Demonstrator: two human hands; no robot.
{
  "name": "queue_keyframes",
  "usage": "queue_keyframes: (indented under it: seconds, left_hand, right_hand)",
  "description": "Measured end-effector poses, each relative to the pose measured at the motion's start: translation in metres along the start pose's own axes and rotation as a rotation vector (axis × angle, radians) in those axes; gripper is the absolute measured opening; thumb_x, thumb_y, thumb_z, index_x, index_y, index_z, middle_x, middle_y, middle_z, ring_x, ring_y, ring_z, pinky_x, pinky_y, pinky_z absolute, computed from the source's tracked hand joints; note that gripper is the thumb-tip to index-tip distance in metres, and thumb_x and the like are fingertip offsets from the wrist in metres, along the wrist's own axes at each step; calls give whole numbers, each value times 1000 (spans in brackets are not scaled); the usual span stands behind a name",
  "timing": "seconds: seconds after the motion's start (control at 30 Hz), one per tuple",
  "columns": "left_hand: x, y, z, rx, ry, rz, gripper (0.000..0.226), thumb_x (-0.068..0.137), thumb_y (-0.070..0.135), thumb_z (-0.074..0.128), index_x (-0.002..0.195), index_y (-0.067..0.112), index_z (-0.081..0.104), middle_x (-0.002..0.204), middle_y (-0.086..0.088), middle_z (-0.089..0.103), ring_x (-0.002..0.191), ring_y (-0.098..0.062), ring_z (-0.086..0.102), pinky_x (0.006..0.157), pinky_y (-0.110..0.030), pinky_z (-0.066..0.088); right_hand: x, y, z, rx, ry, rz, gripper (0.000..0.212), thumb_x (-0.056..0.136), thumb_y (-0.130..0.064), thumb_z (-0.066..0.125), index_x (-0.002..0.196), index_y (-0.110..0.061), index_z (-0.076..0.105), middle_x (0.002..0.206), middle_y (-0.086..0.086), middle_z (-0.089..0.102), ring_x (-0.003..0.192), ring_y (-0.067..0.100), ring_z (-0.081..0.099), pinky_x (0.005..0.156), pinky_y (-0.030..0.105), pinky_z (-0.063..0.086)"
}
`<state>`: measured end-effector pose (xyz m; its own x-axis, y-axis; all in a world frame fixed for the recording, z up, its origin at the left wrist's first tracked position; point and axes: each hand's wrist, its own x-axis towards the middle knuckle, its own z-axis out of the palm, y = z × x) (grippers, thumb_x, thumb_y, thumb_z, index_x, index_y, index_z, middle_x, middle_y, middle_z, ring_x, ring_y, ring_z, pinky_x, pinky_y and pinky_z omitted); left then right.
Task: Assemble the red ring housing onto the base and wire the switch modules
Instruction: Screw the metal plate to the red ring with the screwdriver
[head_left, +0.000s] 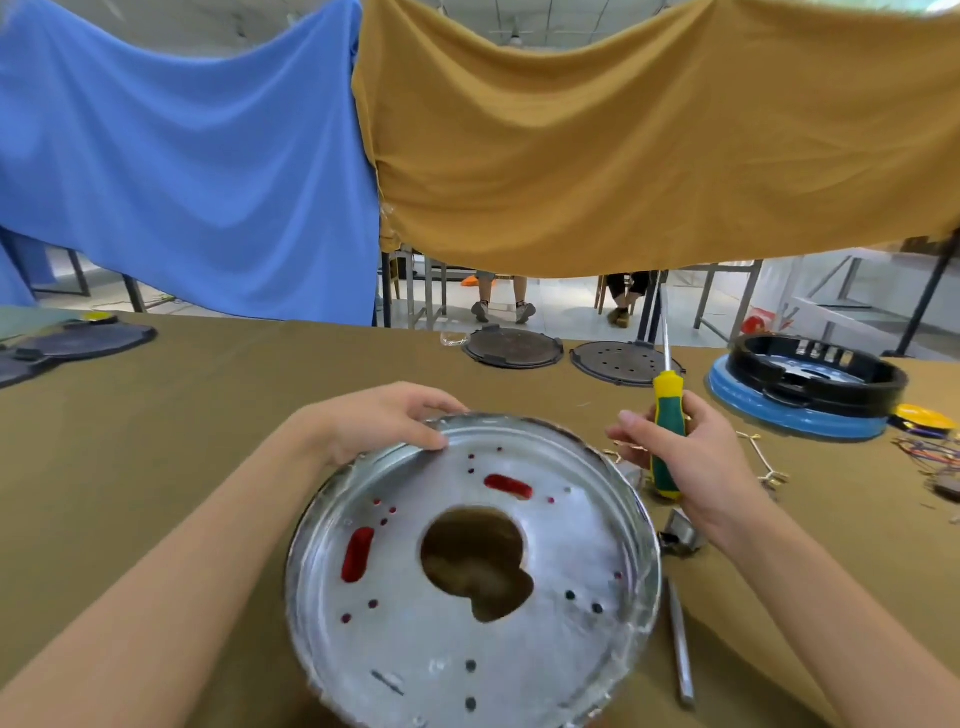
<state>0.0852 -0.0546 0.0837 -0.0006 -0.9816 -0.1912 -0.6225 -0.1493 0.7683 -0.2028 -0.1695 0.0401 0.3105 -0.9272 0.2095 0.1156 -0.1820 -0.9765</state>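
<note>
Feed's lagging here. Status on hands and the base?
Left hand holds metal base rim. Right hand grips screwdriver, tip up. Red shows through slots. Nothing blocking.

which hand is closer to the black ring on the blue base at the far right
Right. The right hand, gripping the screwdriver, is just left of the black ring. The left hand holds the metal plate's far rim, well farther left.
</note>
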Motion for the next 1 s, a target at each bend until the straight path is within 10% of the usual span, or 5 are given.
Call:
queue_keyframes:
  seconds: [0.13,0.3,0.5,0.73,1.0]
  left_hand:
    - [11,-1,14,94,131,-3,32,88,27,72,118,33,64,122,13,66,115,-5,59,110,-41,43]
    - [-43,-21,-5,0,219,-216,43,74,62,73,112,44,62,112,18,64,104,-6,61,85,-36,54]
    - [-64,-14,21,82,277,-314,12,94,19,61,102,22,70,83,0,77,76,-19,75,70,-40,62]
    - [-28,-3,31,289,593,-230,19,93,19,59,82,9,71,79,-9,72,77,-29,68,74,-41,56]
    - [-35,-25,36,-13,503,-279,13,85,10,61,92,3,69,90,-20,72,80,-35,70,75,-44,57]
  right_hand:
    - [-8,8,2,-9,-41,38,32,85,-13,75,106,0,55,102,24,69,86,21,75,62,23,58]
    - [-17,8,9,-169,-83,-54,27,83,-15,78,98,-5,57,85,9,70,70,7,72,56,10,50]
    - [-24,7,16,-273,-70,-130,23,81,-25,80,88,-18,59,69,-10,63,62,3,58,62,23,48]
    - [-20,4,15,-271,103,-95,24,81,-23,79,94,-18,59,80,1,66,68,18,62,72,46,60]
    - [-19,10,12,-465,7,-166,22,82,-24,78,86,-21,56,70,-16,61,57,-3,52,60,23,43]
